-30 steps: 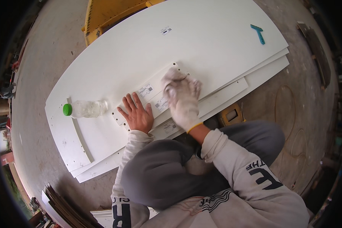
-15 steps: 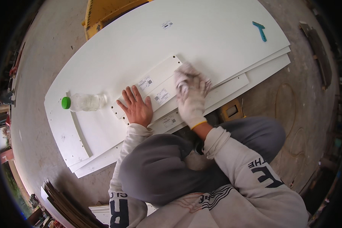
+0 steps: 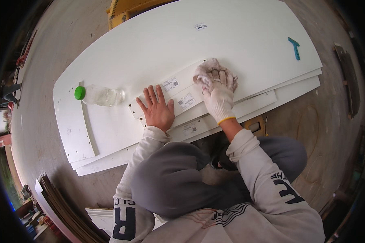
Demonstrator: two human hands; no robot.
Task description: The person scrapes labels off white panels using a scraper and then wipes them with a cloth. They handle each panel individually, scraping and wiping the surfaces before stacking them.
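Observation:
My left hand, bare with fingers spread, lies flat across two narrow white panel strips placed side by side. Printed labels and small dark holes mark these strips. My right hand wears a white knit glove with a yellow cuff edge. It grips a crumpled, stained whitish rag, pressed against the right end of the strips and hiding part of it. Left of my bare hand, a clear bottle with a green cap lies on its side. A teal scraper rests at the far right.
Large white panels are stacked under everything, their edges offset. Another strip lies at the left end. Behind the stack is a yellow metal structure. Dark boards lie on the floor at right, and more boards lean at lower left.
The whole view has shifted, so the panels appear farther right. Relative to the strips, my gloved hand and the rag have moved slightly left and away. My left hand keeps its place.

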